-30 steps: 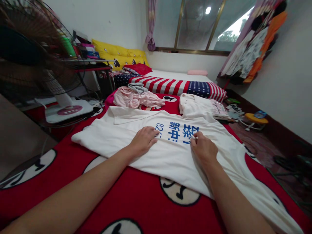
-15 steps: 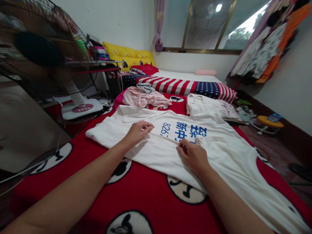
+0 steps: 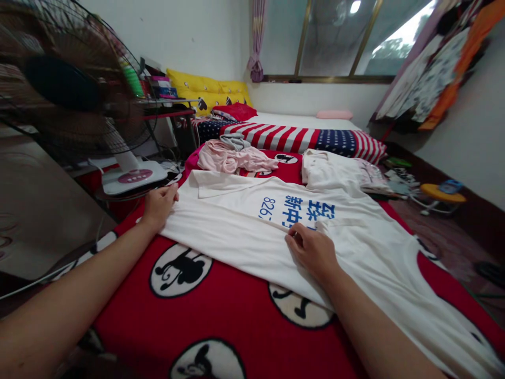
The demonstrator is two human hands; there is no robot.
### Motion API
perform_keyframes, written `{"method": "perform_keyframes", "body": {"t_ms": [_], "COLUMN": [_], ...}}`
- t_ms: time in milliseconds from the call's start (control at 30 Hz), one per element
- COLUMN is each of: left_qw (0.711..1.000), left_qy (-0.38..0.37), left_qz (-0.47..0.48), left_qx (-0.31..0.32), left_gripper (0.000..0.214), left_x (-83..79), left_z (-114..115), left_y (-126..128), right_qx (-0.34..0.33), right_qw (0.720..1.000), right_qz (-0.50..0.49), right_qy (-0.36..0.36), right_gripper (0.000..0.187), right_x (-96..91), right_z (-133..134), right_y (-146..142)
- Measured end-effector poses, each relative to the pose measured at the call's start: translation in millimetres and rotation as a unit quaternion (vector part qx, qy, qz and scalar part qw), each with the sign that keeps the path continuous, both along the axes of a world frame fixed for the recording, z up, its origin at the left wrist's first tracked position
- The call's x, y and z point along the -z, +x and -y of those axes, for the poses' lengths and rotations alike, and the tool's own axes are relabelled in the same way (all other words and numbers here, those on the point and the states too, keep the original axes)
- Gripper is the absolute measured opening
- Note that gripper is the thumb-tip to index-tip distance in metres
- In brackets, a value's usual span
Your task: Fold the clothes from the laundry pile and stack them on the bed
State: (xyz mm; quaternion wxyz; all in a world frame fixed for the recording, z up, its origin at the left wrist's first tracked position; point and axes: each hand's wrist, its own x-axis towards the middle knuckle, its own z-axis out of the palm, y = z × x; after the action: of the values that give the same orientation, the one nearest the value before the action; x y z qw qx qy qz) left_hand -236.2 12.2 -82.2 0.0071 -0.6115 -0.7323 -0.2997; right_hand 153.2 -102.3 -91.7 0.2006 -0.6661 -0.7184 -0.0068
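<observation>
a white shirt (image 3: 244, 231) lies spread face up across a red blanket (image 3: 236, 310) on the bed, collar toward the left and hem running off to the lower right, so the blue print (image 3: 300, 210) reads upside down from here. the left hand (image 3: 159, 205) sits at the shirt's far left edge, by the sleeve, its fingers closed on the cloth there; a grip at the very edge looks meant to draw that side taut. the right hand (image 3: 313, 252) rests on the middle of the shirt just below the print, its fingers curled in and seemingly nipping a small fold, which would pin the body of the shirt while the edge is held. beyond the collar lie crumpled pink clothes (image 3: 229, 157), and to their right a folded white pile (image 3: 329, 171), both apart from the shirt. a fan (image 3: 59, 89) stands off the bed at the left.
</observation>
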Motion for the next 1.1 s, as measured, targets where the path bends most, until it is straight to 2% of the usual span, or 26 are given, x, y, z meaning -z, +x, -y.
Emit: {"method": "perform_keyframes", "body": {"t_ms": [100,200,267,333,367,433,500,567,633,700,767,833,867,967,1033,1100], "left_qw": [0.998,0.989,0.98,0.977,0.973,0.94,0.908,0.892,0.895,0.899,0.893,0.882,0.877,0.866,0.853,0.838], "left_qy": [-0.039,-0.097,-0.1,-0.059,-0.039,-0.037,-0.021,-0.007,-0.007,-0.01,-0.007,-0.006,-0.007,-0.008,0.0,0.018], "left_qz": [-0.045,-0.115,-0.174,-0.189,-0.166,-0.087,-0.015,0.035,0.053,0.044,0.041,0.061,0.073,0.076,0.062,0.053], "left_qx": [-0.014,-0.007,0.013,0.084,0.156,0.327,0.417,0.45,0.444,0.435,0.448,0.467,0.474,0.495,0.518,0.543], "left_gripper": [0.04,0.029,0.032,0.037,0.037,0.042,0.045,0.045,0.042,0.038,0.034,0.032,0.031,0.026,0.022,0.02], "left_x": [-5.8,-23.7,-38.8,-49.8,-51.9,-48.5,-36.8,-21.2,-6.1,4.9,10.4,11.0,10.2,6.8,6.2,7.4], "left_z": [-10,-18,-17,-11,-6,4,14,21,25,27,28,28,29,31,33,34], "left_y": [2,18,46,87,112,163,209,244,265,273,271,267,265,263,263,263], "right_qx": [-0.004,-0.004,-0.004,-0.001,0.001,0.003,0.002,-0.001,-0.006,-0.031,-0.057,-0.038,0.0,0.167,0.262,0.315], "right_qw": [1.0,1.0,1.0,1.0,1.0,1.0,0.999,0.999,0.998,0.991,0.971,0.947,0.94,0.94,0.944,0.944], "right_qz": [-0.009,-0.02,-0.026,-0.028,-0.028,-0.028,-0.031,-0.04,-0.067,-0.131,-0.233,-0.318,-0.335,-0.258,-0.161,-0.087], "right_qy": [0.002,-0.007,-0.011,-0.01,-0.01,-0.01,-0.014,-0.015,-0.013,-0.017,-0.016,0.021,0.058,0.146,0.121,0.052], "right_gripper": [0.012,0.012,0.012,0.012,0.012,0.013,0.013,0.012,0.012,0.011,0.013,0.017,0.019,0.021,0.022,0.026], "right_x": [-0.3,-1.4,-2.1,-2.9,-3.3,-3.8,-3.6,-2.4,-1.3,-2.9,-9.3,-20.2,-26.2,-38.4,-37.6,-30.9], "right_z": [0,0,0,-1,-1,-2,-1,0,0,-1,-3,-4,-3,2,6,9], "right_y": [1,1,1,0,0,1,1,1,1,3,11,27,38,79,103,120]}}
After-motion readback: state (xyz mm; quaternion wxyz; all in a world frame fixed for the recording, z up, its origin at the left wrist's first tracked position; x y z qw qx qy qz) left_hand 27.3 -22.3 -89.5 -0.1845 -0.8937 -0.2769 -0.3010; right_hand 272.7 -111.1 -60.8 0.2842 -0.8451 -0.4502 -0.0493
